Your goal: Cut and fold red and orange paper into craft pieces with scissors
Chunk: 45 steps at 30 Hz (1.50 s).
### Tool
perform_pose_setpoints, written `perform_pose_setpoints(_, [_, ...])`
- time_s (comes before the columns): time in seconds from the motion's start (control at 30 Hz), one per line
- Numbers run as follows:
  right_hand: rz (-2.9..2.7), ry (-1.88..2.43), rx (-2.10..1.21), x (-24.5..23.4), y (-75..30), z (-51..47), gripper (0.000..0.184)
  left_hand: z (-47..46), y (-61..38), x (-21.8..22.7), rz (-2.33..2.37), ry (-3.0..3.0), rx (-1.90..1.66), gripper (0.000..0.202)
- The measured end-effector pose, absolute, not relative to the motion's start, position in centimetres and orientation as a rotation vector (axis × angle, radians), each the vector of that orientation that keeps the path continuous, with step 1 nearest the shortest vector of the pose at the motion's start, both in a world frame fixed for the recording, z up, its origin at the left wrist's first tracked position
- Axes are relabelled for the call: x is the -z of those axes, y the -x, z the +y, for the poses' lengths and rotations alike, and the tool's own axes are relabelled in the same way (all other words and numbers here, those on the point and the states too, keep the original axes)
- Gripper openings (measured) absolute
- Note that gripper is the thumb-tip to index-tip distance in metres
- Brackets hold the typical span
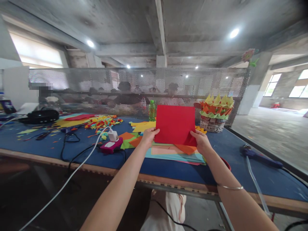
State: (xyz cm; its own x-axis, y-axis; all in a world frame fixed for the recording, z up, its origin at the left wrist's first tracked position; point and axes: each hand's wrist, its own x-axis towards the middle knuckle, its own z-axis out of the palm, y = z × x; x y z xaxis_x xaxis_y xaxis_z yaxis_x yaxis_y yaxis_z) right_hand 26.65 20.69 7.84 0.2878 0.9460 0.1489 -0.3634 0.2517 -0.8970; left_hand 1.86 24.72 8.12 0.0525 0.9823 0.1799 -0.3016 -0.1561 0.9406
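I hold a red square sheet of paper [175, 123] upright above the blue table [43, 146]. My left hand [148, 136] pinches its lower left corner and my right hand [201, 141] pinches its lower right corner. Both hands are closed on the sheet. Right under it lies a stack of coloured paper sheets [176, 154], orange, pink and teal on top.
A green bottle [152, 110] and a basket of folded paper shapes [215, 113] stand at the back by a perforated metal screen [134, 86]. Paper scraps [102, 122], a pink device with a white cable [111, 145], a black bag [42, 116] lie left; a glue gun [258, 157] right.
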Motion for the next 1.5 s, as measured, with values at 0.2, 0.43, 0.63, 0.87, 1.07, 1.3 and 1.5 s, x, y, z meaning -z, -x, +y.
perform_pose_setpoints(0.2, [-0.876, 0.866, -1.102, -8.0, -26.1, 20.4, 0.019, 24.2, -2.0, -8.5, 0.762, -1.101, -1.399, 0.031])
perform_pose_setpoints(0.43, [-0.906, 0.856, -1.114, -7.9, -25.8, 20.3, 0.019, 24.6, -1.9, -7.9, 0.773, -1.121, -1.421, 0.038])
perform_pose_setpoints(0.63, [-0.895, 0.853, -1.068, -7.6, -26.2, 20.8, 0.02, 25.2, -1.8, -7.7, 0.856, -1.143, -1.402, 0.029])
perform_pose_setpoints(0.87, [-0.921, 0.875, -1.027, -7.3, -26.4, 20.9, 0.026, 25.4, -1.9, -7.7, 0.894, -1.145, -1.38, 0.034])
perform_pose_setpoints(1.07, [-0.949, 0.893, -0.965, -7.3, -26.4, 20.9, 0.027, 25.1, -1.9, -8.1, 0.948, -1.145, -1.332, 0.035])
perform_pose_setpoints(1.3, [-1.007, 0.983, -0.809, -6.3, -27.4, 21.9, 0.023, 24.5, -1.8, -8.6, 1.008, -1.112, -1.296, 0.032])
perform_pose_setpoints(1.5, [-1.122, 1.049, -0.706, -5.6, -28.1, 22.6, 0.016, 24.4, -1.7, -8.9, 0.991, -1.101, -1.31, 0.032])
